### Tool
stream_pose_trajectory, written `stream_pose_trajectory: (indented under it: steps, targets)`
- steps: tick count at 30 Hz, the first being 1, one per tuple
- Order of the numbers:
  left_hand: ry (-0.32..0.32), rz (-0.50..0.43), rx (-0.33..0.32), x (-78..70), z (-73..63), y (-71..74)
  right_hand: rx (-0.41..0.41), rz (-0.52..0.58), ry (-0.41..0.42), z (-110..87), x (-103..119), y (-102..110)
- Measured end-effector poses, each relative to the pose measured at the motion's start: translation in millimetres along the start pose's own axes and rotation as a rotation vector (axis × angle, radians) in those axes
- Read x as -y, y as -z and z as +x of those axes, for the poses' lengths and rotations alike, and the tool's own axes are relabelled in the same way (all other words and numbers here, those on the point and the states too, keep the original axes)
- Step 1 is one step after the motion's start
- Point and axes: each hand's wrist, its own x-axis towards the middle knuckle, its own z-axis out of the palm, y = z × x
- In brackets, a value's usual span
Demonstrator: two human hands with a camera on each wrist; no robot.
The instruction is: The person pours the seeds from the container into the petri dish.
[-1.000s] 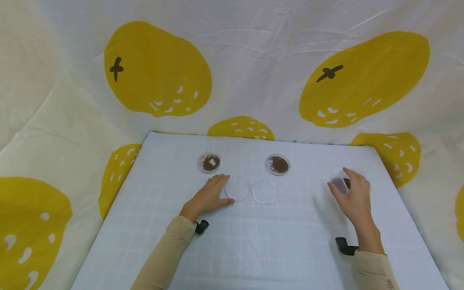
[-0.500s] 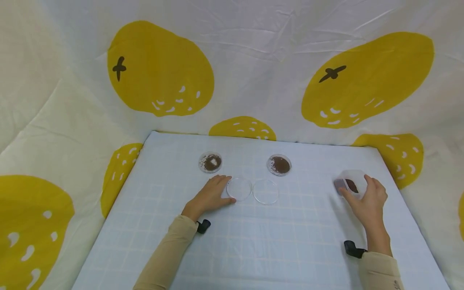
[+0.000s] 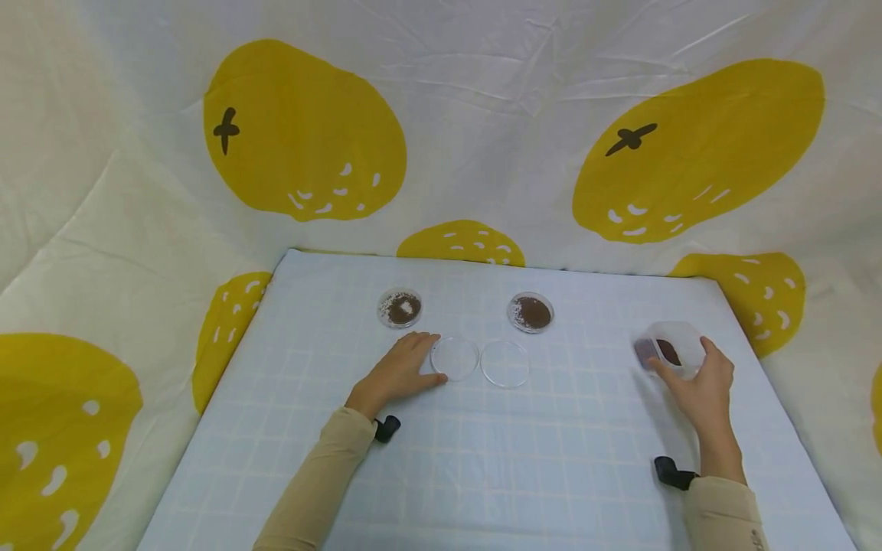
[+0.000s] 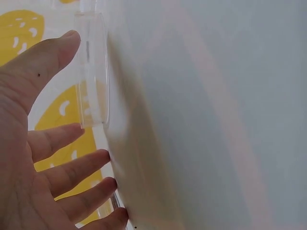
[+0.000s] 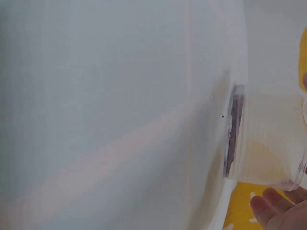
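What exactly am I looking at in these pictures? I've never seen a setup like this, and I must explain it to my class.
There is no machine here, just a person's two bare hands. The wide picture comes from a head-worn camera looking forward and down; each close-up comes from a camera on one wrist, so the table looks tipped sideways.

On the pale blue cloth, the left filled dish and right filled dish hold brown material with white bits. Nearer are a left clear round piece and a right clear round piece; dishes or lids, I can't tell.

The left hand has its fingers spread beside the left one. The right hand holds a clear tub containing something dark.
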Motion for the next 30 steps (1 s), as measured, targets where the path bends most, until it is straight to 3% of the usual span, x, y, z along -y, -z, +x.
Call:
stream_pose_trajectory:
  steps: [9, 20, 25, 30]
  targets:
    - [-0.001, 0.033, -0.029, 3.5, 2.3, -3.0, 0.061, 0.068, -0.121, 4.8, -5.6, 1.7]
    - [0.072, 0.033, -0.025, 0.9, 0.0, -2.7, 0.093, 0.161, -0.301, 2.7, -2.9, 2.1]
    - [0.084, 0.029, -0.021, 0.9, -0.8, -3.6, 0.094, 0.194, -0.292, 0.1, 0.3, 0.7]
    - [0.091, 0.023, -0.021, 1.1, -1.8, -4.2, 0.102, 0.232, -0.196, -1.5, 2.6, -4.4]
